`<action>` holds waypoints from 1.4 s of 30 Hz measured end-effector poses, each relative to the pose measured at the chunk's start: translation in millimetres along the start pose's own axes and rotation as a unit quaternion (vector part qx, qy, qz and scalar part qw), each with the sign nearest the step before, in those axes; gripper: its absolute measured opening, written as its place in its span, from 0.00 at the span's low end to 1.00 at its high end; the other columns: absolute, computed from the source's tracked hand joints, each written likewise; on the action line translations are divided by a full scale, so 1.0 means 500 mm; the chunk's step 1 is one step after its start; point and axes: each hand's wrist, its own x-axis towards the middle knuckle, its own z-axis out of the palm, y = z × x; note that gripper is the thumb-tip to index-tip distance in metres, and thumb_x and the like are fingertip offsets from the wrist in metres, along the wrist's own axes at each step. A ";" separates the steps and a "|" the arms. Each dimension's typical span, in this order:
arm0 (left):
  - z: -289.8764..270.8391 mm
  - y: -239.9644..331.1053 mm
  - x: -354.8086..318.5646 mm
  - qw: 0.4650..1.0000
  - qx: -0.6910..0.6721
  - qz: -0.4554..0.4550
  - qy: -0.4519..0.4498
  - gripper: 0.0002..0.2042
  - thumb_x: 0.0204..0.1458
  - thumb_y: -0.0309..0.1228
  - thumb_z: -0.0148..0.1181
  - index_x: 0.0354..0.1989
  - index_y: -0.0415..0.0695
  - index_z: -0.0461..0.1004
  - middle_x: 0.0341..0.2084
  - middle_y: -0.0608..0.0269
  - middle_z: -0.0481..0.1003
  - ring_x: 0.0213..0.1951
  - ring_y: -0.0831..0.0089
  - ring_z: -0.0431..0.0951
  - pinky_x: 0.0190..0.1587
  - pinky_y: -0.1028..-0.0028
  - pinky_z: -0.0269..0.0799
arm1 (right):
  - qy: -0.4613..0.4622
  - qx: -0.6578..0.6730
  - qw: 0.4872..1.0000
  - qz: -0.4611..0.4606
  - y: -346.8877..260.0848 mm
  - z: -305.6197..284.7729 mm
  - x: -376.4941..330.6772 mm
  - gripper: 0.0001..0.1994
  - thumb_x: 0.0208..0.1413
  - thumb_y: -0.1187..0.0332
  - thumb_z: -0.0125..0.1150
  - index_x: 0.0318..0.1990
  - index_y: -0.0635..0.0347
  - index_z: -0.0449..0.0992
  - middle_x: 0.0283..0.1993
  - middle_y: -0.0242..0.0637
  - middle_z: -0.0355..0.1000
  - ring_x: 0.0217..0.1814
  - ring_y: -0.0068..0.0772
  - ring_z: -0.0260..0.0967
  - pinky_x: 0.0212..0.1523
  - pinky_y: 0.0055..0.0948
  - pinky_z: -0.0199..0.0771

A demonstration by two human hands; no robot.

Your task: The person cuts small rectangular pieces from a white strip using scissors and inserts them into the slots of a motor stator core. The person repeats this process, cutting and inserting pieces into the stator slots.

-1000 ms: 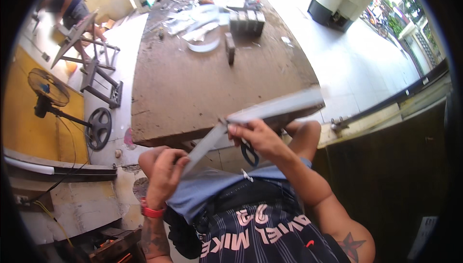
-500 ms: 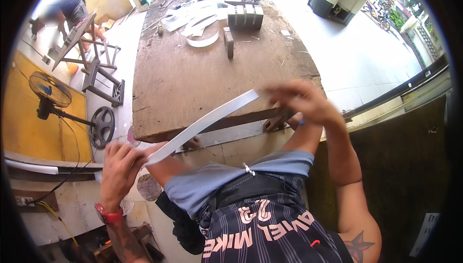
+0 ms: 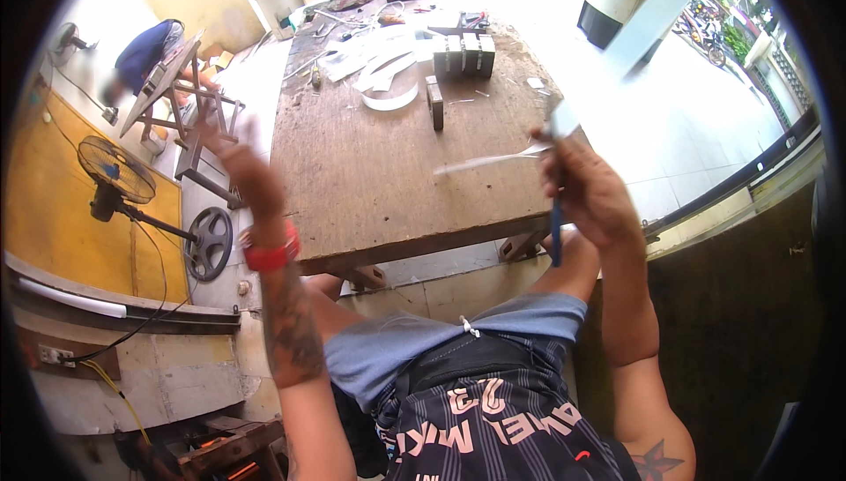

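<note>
Head view: the right hand [image 3: 589,194] is raised above the near right corner of the wooden surface [image 3: 388,172], its grip closed around a blue-handled tool [image 3: 556,230] whose handle sticks down out of the fist. Whether it is scissors or snips cannot be told. At the top of the same grip sits the end of a pale metal strip [image 3: 634,27]. From the fingers the strip runs up and to the right, well past the surface's edge and over the bright tiled floor [image 3: 696,128]. It looks flat, light grey to white, straight-edged and blurred. A thin pale sliver [image 3: 485,162] points left from the grip, low over the wood; whether it is a blade or an offcut is unclear.

The left hand [image 3: 238,168] is lifted at the far left, off the surface's left edge, blurred. Its grip seems loose and holds nothing visible. A red wristband [image 3: 269,256] circles that wrist.

Farther back on the surface lie curved white cut-outs [image 3: 383,75] and a row of grey blocks [image 3: 463,53]. A fan [image 3: 115,172] stands at the left, and another person [image 3: 145,53] bends over a frame beyond it.
</note>
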 end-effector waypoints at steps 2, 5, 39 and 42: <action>0.114 -0.073 -0.049 0.963 0.099 0.022 -0.252 0.37 0.56 0.32 0.71 0.73 0.39 0.61 0.68 0.47 0.68 0.70 0.53 0.68 0.74 0.55 0.62 | 0.006 0.065 0.997 -0.042 -0.036 -0.030 -0.015 0.22 0.78 0.62 0.47 0.70 0.69 0.67 0.39 0.32 0.75 0.37 0.23 0.71 0.43 0.23 0.72; 0.267 -0.141 -0.113 0.916 0.122 -0.006 -0.382 0.53 0.44 0.56 0.79 0.76 0.47 0.58 0.68 0.44 0.67 0.74 0.44 0.59 0.78 0.43 0.52 | 0.015 0.078 0.995 -0.067 -0.056 -0.051 -0.046 0.23 0.78 0.63 0.46 0.70 0.73 0.63 0.38 0.32 0.73 0.37 0.26 0.70 0.45 0.25 0.68; -0.124 0.139 -0.340 0.770 -0.117 -0.445 -0.443 0.12 0.73 0.35 0.55 0.56 0.40 0.74 0.35 0.64 0.82 0.32 0.82 0.78 0.35 0.80 0.74 | -0.003 0.093 0.996 0.011 0.088 0.081 0.069 0.26 0.77 0.62 0.51 0.76 0.61 0.60 0.39 0.31 0.73 0.33 0.21 0.69 0.40 0.21 0.73; -0.101 0.129 -0.395 0.769 -0.152 -0.516 -0.345 0.11 0.71 0.37 0.59 0.45 0.40 0.77 0.30 0.69 0.81 0.30 0.85 0.76 0.33 0.80 0.72 | -0.019 -0.130 0.988 0.079 0.174 0.101 0.019 0.38 0.71 0.58 0.62 0.81 0.58 0.50 0.45 0.41 0.79 0.39 0.25 0.77 0.45 0.25 0.79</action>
